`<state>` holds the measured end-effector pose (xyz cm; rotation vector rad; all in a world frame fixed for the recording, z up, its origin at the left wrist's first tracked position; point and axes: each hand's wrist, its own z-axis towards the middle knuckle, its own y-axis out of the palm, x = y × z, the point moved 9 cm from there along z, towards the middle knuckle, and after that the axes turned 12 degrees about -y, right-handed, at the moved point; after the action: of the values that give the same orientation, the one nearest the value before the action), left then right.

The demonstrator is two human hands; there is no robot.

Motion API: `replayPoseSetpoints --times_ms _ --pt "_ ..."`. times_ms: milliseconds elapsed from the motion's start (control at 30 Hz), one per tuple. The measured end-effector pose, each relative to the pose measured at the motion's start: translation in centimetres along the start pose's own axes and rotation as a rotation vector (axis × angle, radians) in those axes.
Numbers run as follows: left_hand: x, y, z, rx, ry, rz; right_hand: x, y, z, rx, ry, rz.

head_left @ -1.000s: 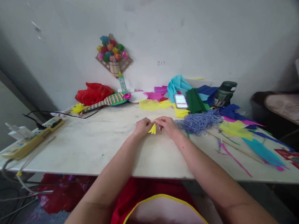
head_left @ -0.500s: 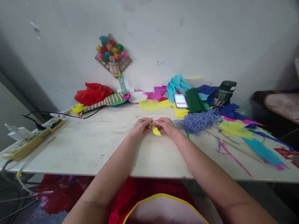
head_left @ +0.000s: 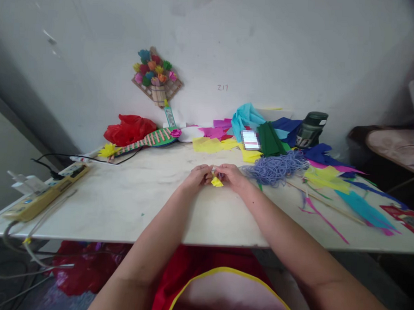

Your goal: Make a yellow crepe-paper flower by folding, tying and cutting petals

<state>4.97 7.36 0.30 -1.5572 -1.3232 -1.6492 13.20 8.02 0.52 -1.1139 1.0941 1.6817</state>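
Note:
Close together over the middle of the white table, both my hands pinch a small piece of yellow crepe paper. My left hand has its fingers curled at the paper's left side. From the right, my right hand grips it near the top between thumb and fingers. The paper's wider, folded end hangs out below the fingertips. A short pale bit shows between the fingertips, too small to name. To the right of my right hand lies a tangled heap of purple-blue yarn.
Coloured paper sheets, among them yellow and dark green, lie along the back. A phone and a dark bottle stand there too. On the left are a paper-decorated pipa and a power strip. A thin stick lies right.
The yellow paper's hanging end has shifted up slightly and looks more bunched. My fingers have moved a little around it; both hands stay in nearly the same place.

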Motion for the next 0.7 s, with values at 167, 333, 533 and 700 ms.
replayPoseSetpoints --times_ms 167,333,533,700 --pt "-0.2 -0.1 0.2 0.039 -0.006 0.083 0.1 -0.2 0.1 0.005 0.005 -0.029" --pt "-0.2 -0.4 0.1 0.092 0.002 0.137 -0.4 0.0 0.0 0.005 -0.018 -0.066" --pt "0.0 0.1 -0.2 0.1 -0.022 0.158 -0.8 0.0 0.0 0.001 -0.056 -0.101" --pt "0.4 0.5 -0.5 0.101 -0.001 0.152 -1.3 0.0 -0.1 0.017 -0.068 -0.106"
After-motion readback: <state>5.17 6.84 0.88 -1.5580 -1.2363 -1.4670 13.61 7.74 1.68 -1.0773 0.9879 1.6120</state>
